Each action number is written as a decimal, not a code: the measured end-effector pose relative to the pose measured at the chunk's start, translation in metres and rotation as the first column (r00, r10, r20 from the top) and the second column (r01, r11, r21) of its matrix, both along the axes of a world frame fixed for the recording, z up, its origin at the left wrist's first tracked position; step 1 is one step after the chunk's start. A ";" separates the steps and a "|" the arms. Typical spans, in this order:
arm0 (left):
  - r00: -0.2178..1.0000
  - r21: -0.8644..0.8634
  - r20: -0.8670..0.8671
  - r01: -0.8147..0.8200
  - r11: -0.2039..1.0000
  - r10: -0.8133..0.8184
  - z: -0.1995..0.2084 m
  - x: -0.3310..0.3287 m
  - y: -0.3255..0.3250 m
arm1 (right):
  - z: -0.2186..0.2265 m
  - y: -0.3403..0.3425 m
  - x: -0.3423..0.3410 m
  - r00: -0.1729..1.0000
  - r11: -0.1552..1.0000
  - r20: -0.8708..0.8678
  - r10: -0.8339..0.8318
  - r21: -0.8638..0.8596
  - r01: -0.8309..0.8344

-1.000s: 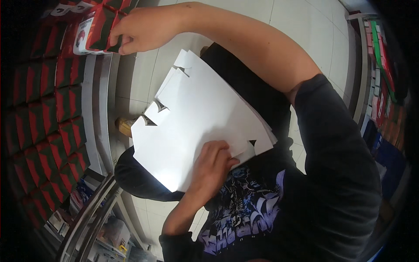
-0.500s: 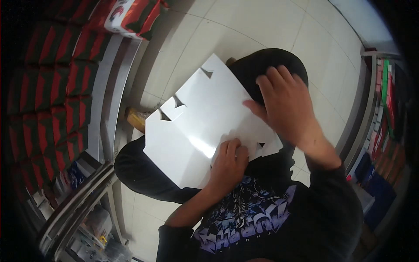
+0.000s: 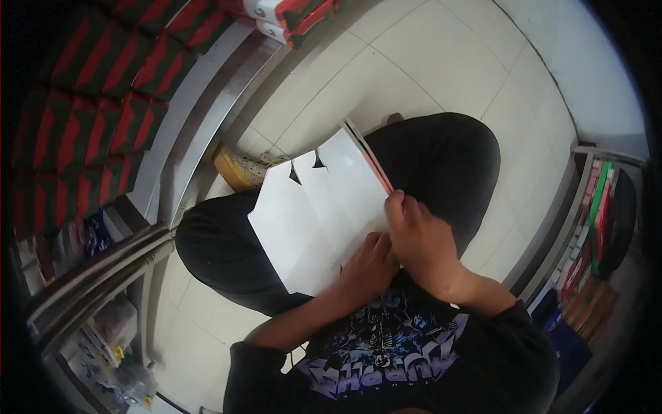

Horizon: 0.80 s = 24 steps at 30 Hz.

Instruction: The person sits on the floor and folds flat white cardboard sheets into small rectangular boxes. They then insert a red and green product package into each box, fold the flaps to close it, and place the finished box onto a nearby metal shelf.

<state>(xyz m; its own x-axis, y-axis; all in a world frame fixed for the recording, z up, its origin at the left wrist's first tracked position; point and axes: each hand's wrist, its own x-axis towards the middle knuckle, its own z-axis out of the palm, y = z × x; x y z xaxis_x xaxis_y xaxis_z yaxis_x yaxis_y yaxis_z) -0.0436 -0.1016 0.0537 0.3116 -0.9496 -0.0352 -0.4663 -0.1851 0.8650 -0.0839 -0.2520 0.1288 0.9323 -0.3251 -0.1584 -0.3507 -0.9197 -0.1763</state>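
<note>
We have the right hand point(image 3: 424, 234) closed in firmly, fingers curled and thumb laid along the right edge of a stack of white card sheets point(image 3: 317, 221), which it grips there. Just to its left, the left hand point(image 3: 371, 268) rests on the near part of the stack with its fingers bent; we cannot tell whether it pinches the card or only presses down. The stack lies aslant across the black trousers point(image 3: 441, 148), before and to the left of both hands, its notched edge facing away from them and a reddish strip point(image 3: 378, 169) showing along the right side. Our hands hide the stack's near right corner. Beyond the notches we see a yellow shoe point(image 3: 234, 169) on the tiled floor point(image 3: 331, 83). Well to the left of the hands, red and dark boxes point(image 3: 103, 124) stand in rows behind a metal shelf edge point(image 3: 227, 90); well to the right, a rack point(image 3: 562, 221) carries packages and a green strip point(image 3: 601, 193).
</note>
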 end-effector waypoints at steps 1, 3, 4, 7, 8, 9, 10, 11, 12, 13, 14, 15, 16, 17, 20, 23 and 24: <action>1.000 0.020 0.005 0.004 1.000 -0.004 -0.004 -0.003 0.001 | -0.001 0.007 0.004 0.999 0.995 0.018 0.039 -0.091 -0.037; 1.000 0.067 0.011 0.024 0.997 -0.025 -0.010 -0.006 0.006 | -0.023 0.018 0.007 0.995 0.972 0.032 0.092 -0.219 -0.083; 1.000 0.096 -0.005 0.027 0.995 -0.027 -0.005 -0.004 0.011 | -0.028 0.021 0.009 0.992 0.954 0.041 0.117 -0.283 -0.100; 1.000 0.094 -0.006 -0.016 0.995 0.016 0.047 0.037 0.024 | -0.023 -0.019 0.016 0.990 0.981 -0.098 -0.100 0.156 0.115; 0.998 0.040 0.013 -0.057 0.998 0.057 0.058 0.053 0.034 | -0.015 -0.035 0.018 0.970 0.934 -0.173 -0.173 0.285 0.217; 0.972 -0.010 0.061 -0.227 0.974 0.227 0.067 0.065 0.044 | -0.007 -0.040 0.016 0.969 0.913 -0.103 -0.223 0.325 0.245; 0.887 -0.038 0.222 -0.407 0.913 0.404 0.062 0.073 0.061 | 0.001 -0.042 0.014 0.961 0.890 -0.033 -0.275 0.368 0.268; 0.733 0.052 0.483 -0.570 0.820 0.479 0.074 0.081 0.072 | 0.002 -0.047 0.013 0.957 0.874 -0.022 -0.290 0.402 0.274; 0.588 0.072 0.542 -0.745 0.663 0.601 0.077 0.088 0.081 | 0.005 -0.050 0.012 0.953 0.857 -0.012 -0.304 0.433 0.279; 0.526 0.123 0.598 -0.805 0.580 0.604 0.073 0.094 0.091 | 0.008 -0.051 0.012 0.947 0.839 -0.004 -0.321 0.464 0.286; 0.527 0.159 0.640 -0.803 0.575 0.559 0.066 0.097 0.102 | 0.009 -0.048 0.014 0.937 0.831 0.032 -0.348 0.473 0.293; 0.537 0.217 0.682 -0.797 0.564 0.497 0.061 0.091 0.104 | 0.009 -0.045 0.015 0.924 0.823 0.067 -0.377 0.483 0.300; 0.548 0.275 0.718 -0.789 0.549 0.429 0.059 0.086 0.102 | 0.010 -0.042 0.015 0.908 0.813 0.101 -0.406 0.493 0.309; 0.560 0.280 0.699 -0.786 0.551 0.445 0.061 0.084 0.097 | 0.013 -0.041 0.015 0.905 0.824 0.126 -0.407 0.478 0.304; 0.590 0.284 0.645 -0.776 0.564 0.486 0.058 0.088 0.078 | 0.022 -0.046 0.011 0.879 0.832 0.196 -0.435 0.461 0.309; 0.635 0.259 0.578 -0.738 0.623 0.512 0.043 0.090 0.062 | 0.036 -0.062 0.002 0.830 0.760 0.191 -0.524 0.545 0.355; 0.661 0.239 0.546 -0.712 0.660 0.515 0.037 0.089 0.057 | 0.039 -0.065 0.000 0.832 0.767 0.190 -0.521 0.532 0.358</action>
